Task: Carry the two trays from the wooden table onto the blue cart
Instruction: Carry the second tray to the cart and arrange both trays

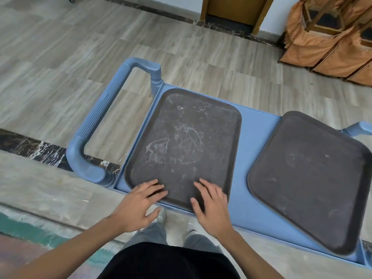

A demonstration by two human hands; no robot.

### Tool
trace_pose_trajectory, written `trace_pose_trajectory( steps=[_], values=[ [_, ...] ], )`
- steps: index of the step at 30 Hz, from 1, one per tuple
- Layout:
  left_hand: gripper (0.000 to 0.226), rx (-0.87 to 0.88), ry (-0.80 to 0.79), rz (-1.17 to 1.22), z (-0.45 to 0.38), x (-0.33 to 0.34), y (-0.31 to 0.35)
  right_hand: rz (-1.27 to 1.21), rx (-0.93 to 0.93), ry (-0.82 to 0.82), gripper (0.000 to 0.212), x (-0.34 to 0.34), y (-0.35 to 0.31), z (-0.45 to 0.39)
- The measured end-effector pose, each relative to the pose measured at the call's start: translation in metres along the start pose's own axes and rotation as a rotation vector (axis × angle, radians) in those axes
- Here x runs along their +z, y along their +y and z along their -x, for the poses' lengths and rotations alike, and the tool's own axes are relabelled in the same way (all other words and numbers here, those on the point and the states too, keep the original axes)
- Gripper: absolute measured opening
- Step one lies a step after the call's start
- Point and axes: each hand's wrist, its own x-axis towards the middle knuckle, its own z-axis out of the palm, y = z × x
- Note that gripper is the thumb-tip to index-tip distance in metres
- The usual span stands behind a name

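Two dark, scuffed rectangular trays lie on the blue cart [250, 158]. The left tray [183, 141] sits next to the cart's handle. The right tray [310, 178] lies turned at an angle, with its near corner over the cart's edge. My left hand [141, 206] and my right hand [212, 208] hover at the left tray's near edge. Both have spread fingers that rest on or just above the tray and grip nothing. The wooden table is out of view.
The cart's ribbed blue handle [104, 117] sticks out to the left. Chairs draped in orange cloth [330, 37] stand at the back right, beside a wooden door frame [237, 11]. My legs and shoes stand against the cart's near side. Tiled floor surrounds the cart.
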Motion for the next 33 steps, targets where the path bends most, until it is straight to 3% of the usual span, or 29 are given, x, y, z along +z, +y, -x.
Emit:
trace_pose_trajectory(
  steps=[6, 11, 26, 30, 33],
  values=[
    [0.040, -0.006, 0.193, 0.041, 0.020, 0.031, -0.004, 0.077, -0.241, -0.081, 0.043, 0.039, -0.042, 0.023],
    [0.040, -0.010, 0.304, 0.037, 0.015, 0.042, -0.005, 0.145, -0.234, -0.010, 0.059, 0.047, -0.046, 0.020],
    [0.061, -0.004, 0.376, 0.050, 0.017, 0.056, -0.002, 0.176, -0.131, 0.107, 0.064, 0.068, -0.046, 0.029],
    [0.054, 0.013, 0.346, 0.053, 0.016, 0.049, -0.005, 0.159, -0.115, 0.097, 0.062, 0.065, -0.048, 0.028],
    [0.036, -0.030, 0.297, 0.134, 0.009, 0.035, -0.001, 0.097, -0.116, 0.035, 0.055, 0.057, -0.050, 0.027]
  ],
)
